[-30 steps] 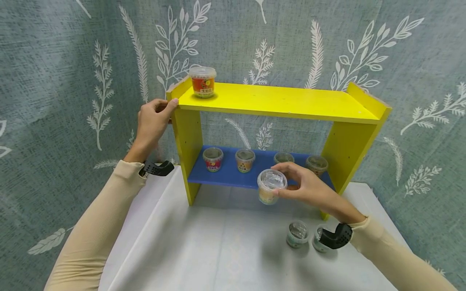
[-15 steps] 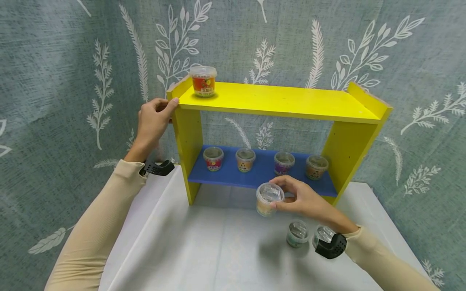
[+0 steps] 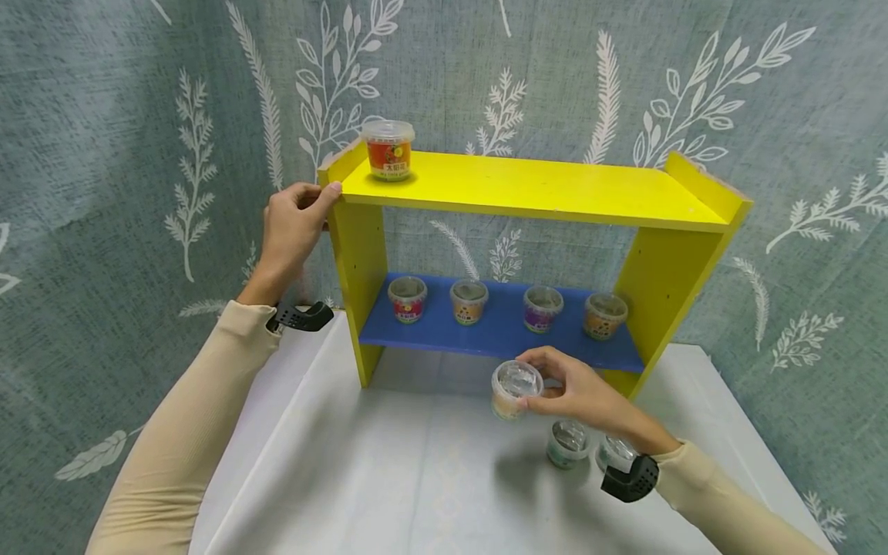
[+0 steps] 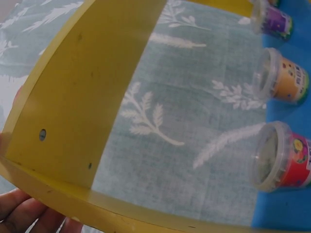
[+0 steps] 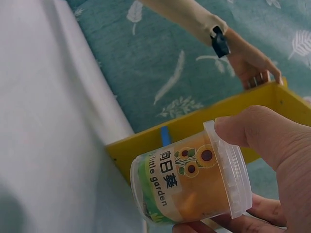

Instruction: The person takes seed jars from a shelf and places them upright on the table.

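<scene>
Two small lidded cups (image 3: 569,443) stand on the white counter (image 3: 416,478) nearest the viewer, side by side and just in front of the right wrist, the farther right one partly hidden by the black wrist mount. Just beyond them the right hand (image 3: 579,389) holds a clear-lidded cup with an orange sunflower label (image 3: 515,389); its grip is clamped on the cup, thumb and fingertips curled round the rim and lid, as the right wrist view shows with the cup (image 5: 189,179) tilted on its side in the fingers (image 5: 257,133). That cup hangs above the counter, in front of the lower edge of the blue shelf (image 3: 499,335) and apart from it. On the blue shelf four lidded cups stand in a row, well spaced: a red-labelled one (image 3: 407,299), an orange one (image 3: 468,301), a purple one (image 3: 543,308) and a brown-orange one (image 3: 605,314). At the left end of the yellow rack (image 3: 666,285) the left hand (image 3: 291,231) grips the top corner, its fingers curled over the edge of the yellow top board (image 3: 527,189); the left wrist view shows only fingertips (image 4: 24,213) under the yellow edge. Farthest back, a red-labelled cup with a clear lid (image 3: 388,150) stands upright at the left end of the top board, before the grey-green leaf-patterned cloth (image 3: 104,116).
</scene>
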### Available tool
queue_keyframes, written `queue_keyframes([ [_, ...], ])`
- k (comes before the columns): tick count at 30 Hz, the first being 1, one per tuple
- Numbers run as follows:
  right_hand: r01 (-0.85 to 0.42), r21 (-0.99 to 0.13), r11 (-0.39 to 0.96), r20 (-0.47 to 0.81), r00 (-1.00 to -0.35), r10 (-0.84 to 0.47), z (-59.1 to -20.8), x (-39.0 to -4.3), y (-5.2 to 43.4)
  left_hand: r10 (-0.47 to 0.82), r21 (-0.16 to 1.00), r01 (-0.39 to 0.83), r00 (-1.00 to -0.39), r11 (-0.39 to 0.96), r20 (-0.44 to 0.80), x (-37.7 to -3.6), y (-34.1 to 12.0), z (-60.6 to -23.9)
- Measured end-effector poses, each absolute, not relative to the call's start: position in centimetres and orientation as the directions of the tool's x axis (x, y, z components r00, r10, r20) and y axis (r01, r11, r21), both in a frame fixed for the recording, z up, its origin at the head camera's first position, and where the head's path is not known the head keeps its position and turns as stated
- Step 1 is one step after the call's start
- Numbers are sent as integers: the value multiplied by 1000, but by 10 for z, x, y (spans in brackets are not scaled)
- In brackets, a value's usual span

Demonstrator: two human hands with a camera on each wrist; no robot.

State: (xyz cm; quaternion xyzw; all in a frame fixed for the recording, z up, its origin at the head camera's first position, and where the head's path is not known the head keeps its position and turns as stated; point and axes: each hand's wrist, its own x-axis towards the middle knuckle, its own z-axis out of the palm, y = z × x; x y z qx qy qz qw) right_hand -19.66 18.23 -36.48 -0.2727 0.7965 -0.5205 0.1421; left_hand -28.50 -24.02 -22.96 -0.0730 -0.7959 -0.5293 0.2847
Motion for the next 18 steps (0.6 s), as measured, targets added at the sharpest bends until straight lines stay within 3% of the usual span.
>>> queue_keyframes([
  [7, -230, -910, 344, 5, -837, -547, -377, -199, 187, -181, 797, 415, -828, 438, 531, -285, -239, -229],
  [18, -247, -887, 391, 6, -852, -523, -400, -205, 190, -184, 799, 414, -828, 436, 530, -286, -239, -229],
])
